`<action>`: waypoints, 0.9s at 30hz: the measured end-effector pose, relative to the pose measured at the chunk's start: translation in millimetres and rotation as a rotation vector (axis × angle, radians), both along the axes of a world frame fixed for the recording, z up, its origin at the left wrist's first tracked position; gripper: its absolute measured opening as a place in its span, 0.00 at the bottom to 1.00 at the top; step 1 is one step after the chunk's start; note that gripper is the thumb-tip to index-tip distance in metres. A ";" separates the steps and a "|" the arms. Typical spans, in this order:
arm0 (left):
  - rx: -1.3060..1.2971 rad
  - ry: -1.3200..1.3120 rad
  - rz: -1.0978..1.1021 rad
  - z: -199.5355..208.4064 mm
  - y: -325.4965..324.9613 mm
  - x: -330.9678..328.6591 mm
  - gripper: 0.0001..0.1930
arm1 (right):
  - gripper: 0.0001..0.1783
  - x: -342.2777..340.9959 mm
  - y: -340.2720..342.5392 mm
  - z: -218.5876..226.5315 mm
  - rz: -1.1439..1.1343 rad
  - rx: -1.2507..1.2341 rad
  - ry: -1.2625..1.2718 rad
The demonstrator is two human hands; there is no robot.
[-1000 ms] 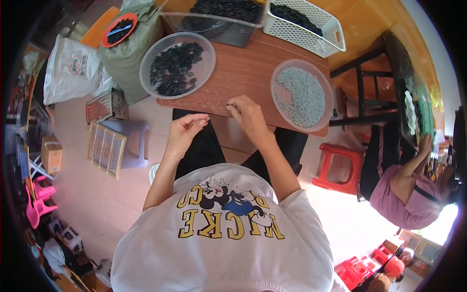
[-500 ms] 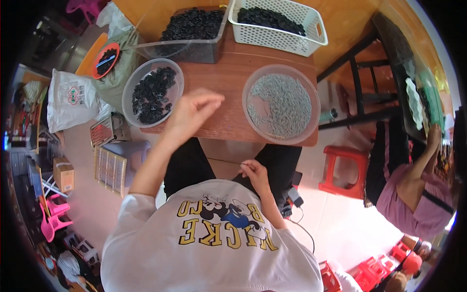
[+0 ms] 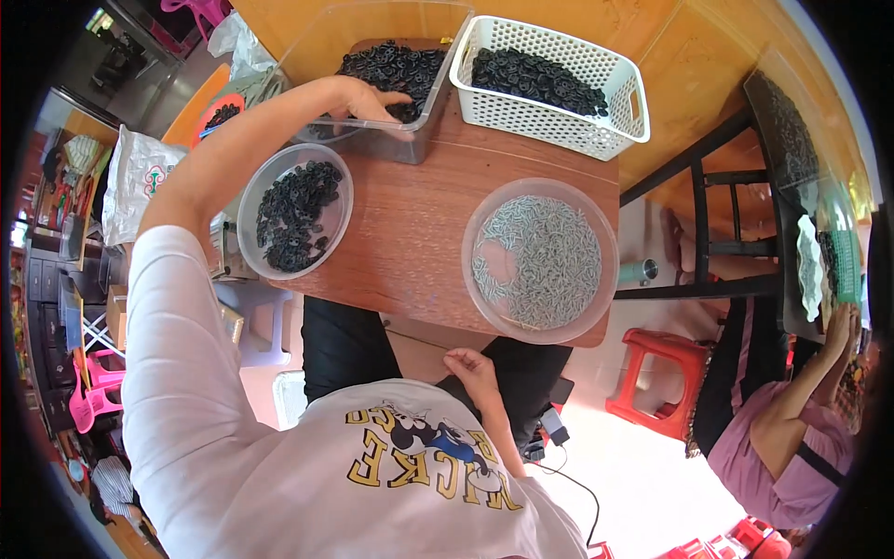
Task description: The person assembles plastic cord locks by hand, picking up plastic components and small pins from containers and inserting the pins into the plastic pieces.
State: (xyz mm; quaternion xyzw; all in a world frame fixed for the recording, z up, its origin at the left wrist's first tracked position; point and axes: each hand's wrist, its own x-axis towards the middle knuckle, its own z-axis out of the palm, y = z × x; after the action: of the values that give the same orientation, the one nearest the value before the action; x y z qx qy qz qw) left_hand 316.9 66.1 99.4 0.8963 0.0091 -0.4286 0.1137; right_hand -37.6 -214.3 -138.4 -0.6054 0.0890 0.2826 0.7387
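My left hand [image 3: 368, 101] reaches over the near wall of a clear plastic bin [image 3: 410, 149] at the back left. Its fingers are apart, and I see nothing held between them. Small black plastic pieces [image 3: 386, 67] lie heaped in that bin, just beyond the fingers. Low over my lap, my right hand [image 3: 475, 373] is closed in a pinch; whatever it may hold is too small to make out. Under my left forearm stands a round clear bowl [image 3: 343, 219] with more black pieces. A second round bowl [image 3: 472, 296] on the right contains many small silvery pins or screws.
A white perforated basket [image 3: 521, 121] of black pieces stands at the back of the brown wooden table [image 3: 410, 233]. Right of the table are a black metal frame [image 3: 736, 177], a red stool [image 3: 643, 391] and another person [image 3: 792, 419] at work. A white sack [image 3: 130, 186] stands left.
My left hand has moved forward from above the table to the clear bin, and its fingers have spread. My right hand stays low over my lap. The view has shifted slightly.
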 end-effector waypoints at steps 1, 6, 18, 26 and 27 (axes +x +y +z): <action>-0.004 0.002 -0.001 -7.2 -1.8 3.6 0.54 | 0.08 0.7 -0.2 1.0 -0.001 -0.004 0.002; 0.043 -0.105 -0.211 -49.3 14.6 24.0 0.50 | 0.08 3.6 -2.2 -0.2 0.013 0.027 0.049; -0.367 -0.055 0.383 -40.5 21.0 36.4 0.16 | 0.09 4.1 -0.7 3.4 0.015 0.071 0.068; -0.962 -0.111 0.793 13.6 71.6 29.3 0.11 | 0.08 -1.6 1.4 1.8 0.060 -0.037 -0.010; -1.010 -0.120 0.782 28.7 64.1 22.9 0.11 | 0.08 -1.9 1.5 4.5 0.036 -0.021 -0.004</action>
State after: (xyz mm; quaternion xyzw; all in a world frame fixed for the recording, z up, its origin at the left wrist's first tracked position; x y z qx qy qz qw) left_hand 339.9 130.2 128.1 0.6851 0.1260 -0.2560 0.6702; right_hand -39.5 -212.8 -133.9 -0.6151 0.0794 0.2938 0.7273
